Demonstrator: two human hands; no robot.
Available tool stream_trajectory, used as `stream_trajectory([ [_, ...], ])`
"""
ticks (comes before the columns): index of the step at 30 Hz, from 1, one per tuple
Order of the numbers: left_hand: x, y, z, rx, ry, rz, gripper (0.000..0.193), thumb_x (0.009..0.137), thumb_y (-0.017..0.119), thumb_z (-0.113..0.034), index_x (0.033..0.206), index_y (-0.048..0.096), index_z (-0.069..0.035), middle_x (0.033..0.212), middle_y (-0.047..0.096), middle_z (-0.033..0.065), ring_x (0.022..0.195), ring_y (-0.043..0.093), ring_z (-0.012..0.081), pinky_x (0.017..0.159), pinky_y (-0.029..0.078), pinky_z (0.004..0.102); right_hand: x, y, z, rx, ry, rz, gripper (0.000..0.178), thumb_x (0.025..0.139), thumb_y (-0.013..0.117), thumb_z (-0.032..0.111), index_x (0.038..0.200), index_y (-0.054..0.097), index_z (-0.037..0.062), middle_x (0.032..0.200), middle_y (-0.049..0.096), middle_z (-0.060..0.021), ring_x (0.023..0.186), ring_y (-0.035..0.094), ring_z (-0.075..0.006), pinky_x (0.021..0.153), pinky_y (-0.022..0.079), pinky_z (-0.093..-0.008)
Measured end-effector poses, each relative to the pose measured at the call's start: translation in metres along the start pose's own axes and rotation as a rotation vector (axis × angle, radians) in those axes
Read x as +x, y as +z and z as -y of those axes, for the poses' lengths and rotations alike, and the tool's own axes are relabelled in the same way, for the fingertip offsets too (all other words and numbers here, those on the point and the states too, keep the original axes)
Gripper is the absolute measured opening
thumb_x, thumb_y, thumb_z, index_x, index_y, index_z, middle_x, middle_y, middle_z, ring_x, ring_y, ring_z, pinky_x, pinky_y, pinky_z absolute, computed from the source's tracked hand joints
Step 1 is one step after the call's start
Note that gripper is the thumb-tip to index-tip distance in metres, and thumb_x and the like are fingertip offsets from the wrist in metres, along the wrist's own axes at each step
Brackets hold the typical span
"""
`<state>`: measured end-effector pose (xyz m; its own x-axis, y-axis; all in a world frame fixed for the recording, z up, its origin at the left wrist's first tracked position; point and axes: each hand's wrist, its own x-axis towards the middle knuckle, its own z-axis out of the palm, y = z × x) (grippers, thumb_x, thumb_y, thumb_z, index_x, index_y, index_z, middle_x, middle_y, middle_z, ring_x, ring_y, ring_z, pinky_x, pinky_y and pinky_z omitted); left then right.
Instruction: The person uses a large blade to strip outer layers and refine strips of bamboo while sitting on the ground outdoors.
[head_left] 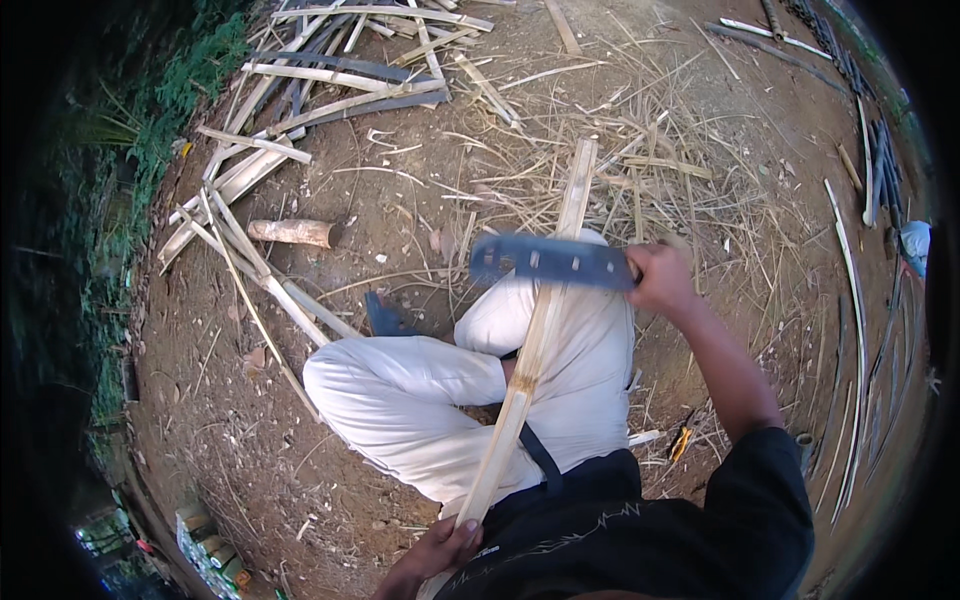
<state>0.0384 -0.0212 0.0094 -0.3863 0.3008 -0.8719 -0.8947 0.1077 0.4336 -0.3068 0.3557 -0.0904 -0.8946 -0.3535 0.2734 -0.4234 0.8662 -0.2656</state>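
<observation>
A long split bamboo strip (515, 405) slants across my lap, from my waist to beyond my knee, its pale inner side facing up. My left hand (455, 545) is closed around its near end, close to my body. In my right hand (662, 280) is a machete (550, 262) with a broad, dark blade that has several small slots or marks. Its blade lies crosswise over the strip, above my leg, and looks slightly blurred. I cannot tell whether the edge touches the bamboo. My fingers hide most of the machete's handle.
Split bamboo pieces (350, 80) are heaped at the far left. A short log (292, 232) lies left of my knees, and thin shavings (690, 190) cover the ground ahead. A small yellow-and-black object (681, 442) rests by my right hip. Long poles (850, 270) line the right side.
</observation>
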Motion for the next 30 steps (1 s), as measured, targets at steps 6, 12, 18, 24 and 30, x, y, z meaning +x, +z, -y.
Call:
stream_trajectory([
  [6,-0.02,-0.022,0.048,-0.144,0.061,0.128,0.033,0.106,0.045,-0.035,0.086,0.052,-0.011,0.064,0.045,-0.0051,0.054,0.042,0.0057,0.049,0.035,0.0235,0.024,0.027,-0.137,-0.095,0.679,0.041,0.036,0.082,0.068,0.033,0.089,0.07,-0.0024,0.077,0.069,-0.0232,0.077,0.069,-0.0407,0.071,0.053,-0.0493],
  [12,0.02,-0.015,-0.011,-0.118,0.118,-0.121,0.039,0.106,0.042,-0.043,0.091,0.052,-0.008,0.061,0.044,-0.0021,0.047,0.041,0.0082,0.044,0.035,0.0242,-0.052,0.09,-0.116,0.04,0.938,0.101,0.045,0.082,0.069,0.039,0.087,0.07,-0.0059,0.081,0.068,-0.0297,0.08,0.068,-0.0464,0.073,0.053,-0.0519],
  [18,0.052,-0.054,-0.106,-0.337,0.289,-0.295,0.045,0.105,0.037,-0.049,0.093,0.051,-0.008,0.061,0.044,0.0002,0.041,0.038,0.0096,0.04,0.033,0.0259,-0.162,0.144,-0.06,-0.03,0.953,0.184,0.048,0.077,0.074,0.042,0.096,0.07,-0.0017,0.09,0.07,-0.0259,0.087,0.068,-0.0453,0.077,0.054,-0.0526],
  [24,0.082,-0.081,-0.192,-0.537,0.625,-0.275,0.044,0.105,0.035,-0.051,0.097,0.046,-0.009,0.062,0.038,0.0002,0.039,0.031,0.0091,0.036,0.029,0.0254,-0.155,0.14,-0.028,0.319,1.006,-0.015,0.021,0.088,0.064,0.013,0.102,0.069,-0.0018,0.102,0.069,-0.0229,0.096,0.067,-0.0382,0.083,0.051,-0.0456],
  [30,0.108,-0.088,-0.24,-0.681,0.907,-0.182,0.042,0.105,0.037,-0.051,0.099,0.046,-0.011,0.065,0.039,0.0003,0.04,0.031,0.009,0.036,0.029,0.0247,-0.066,-0.005,0.128,0.595,0.489,-0.232,0.016,0.093,0.059,0.008,0.105,0.066,-0.0003,0.098,0.067,-0.0137,0.089,0.065,-0.0284,0.082,0.05,-0.0393],
])
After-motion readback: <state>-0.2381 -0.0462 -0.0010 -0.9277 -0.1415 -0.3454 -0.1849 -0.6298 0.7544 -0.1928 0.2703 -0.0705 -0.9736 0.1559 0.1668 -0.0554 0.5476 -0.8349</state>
